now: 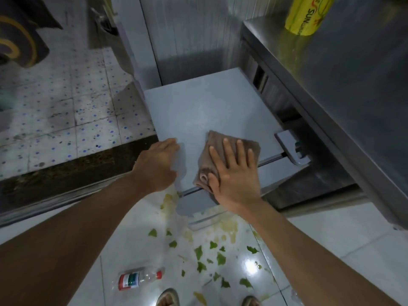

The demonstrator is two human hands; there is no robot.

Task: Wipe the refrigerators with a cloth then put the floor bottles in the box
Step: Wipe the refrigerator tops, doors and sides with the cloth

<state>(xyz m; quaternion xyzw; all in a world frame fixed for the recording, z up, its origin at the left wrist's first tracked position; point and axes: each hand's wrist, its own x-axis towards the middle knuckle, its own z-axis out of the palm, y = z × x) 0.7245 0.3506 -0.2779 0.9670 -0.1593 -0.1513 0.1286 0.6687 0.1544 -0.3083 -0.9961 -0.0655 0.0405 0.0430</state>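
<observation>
Glossy white floor tiles (331,235) down at 6 o'clock, littered with green leaf scraps (217,259) and yellowish spill marks, so footing looks a bit sketchy. One bottle (138,280), clear with a red cap, lies on its side around 7 o'clock, well apart from both hands and not picked up yet. No box in view, so that half of the job looks like it's waiting.

Moving up to centre: the step in hand is wiping. The person's right hand (234,173) lies flat on a folded brown cloth (220,151), fingers straight and spread, pressing it onto the grey refrigerator top (198,107). The left hand (159,164) rests at the top's left edge, fingers loosely curled over it; whether it actually grips is hard to tell.

Next move is probably a sweep toward 12 o'clock, where there's plenty of bare surface. Tight spots: the metal counter (353,85) overhanging at 2 o'clock and the hinge bracket (289,149) just beside the cloth at 3.
</observation>
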